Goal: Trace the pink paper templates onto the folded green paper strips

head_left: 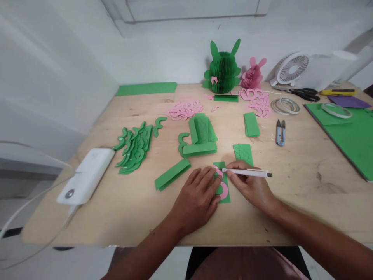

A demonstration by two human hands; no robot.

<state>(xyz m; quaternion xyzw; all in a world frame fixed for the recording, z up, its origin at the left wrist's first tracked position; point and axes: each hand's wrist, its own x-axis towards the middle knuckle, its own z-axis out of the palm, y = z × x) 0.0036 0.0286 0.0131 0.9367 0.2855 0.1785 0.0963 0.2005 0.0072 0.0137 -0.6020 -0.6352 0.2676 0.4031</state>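
Observation:
My right hand (252, 186) is closed around a white pen (250, 172), whose left end meets the edge of a pink curved paper cutout (223, 191). Beneath that cutout lies a green paper strip (225, 198), flat on the table near its front edge. My left hand (198, 198) rests with fingers stretched out over the left side of the cutout and strip, pressing them down and hiding part of both. Just beyond my right hand is a green paper piece (244, 152) with drawn lines. A folded green strip (172, 174) lies left of my left hand.
Green cutouts (136, 149) are piled at left beside a white power bank (87, 175) with cables. Pink cutouts (186, 109) lie farther back. A green honeycomb paper figure (223, 72) stands by the wall. Blue thread snips (280, 133), black-handled scissors (305, 93) and tape rolls (285, 105) lie right.

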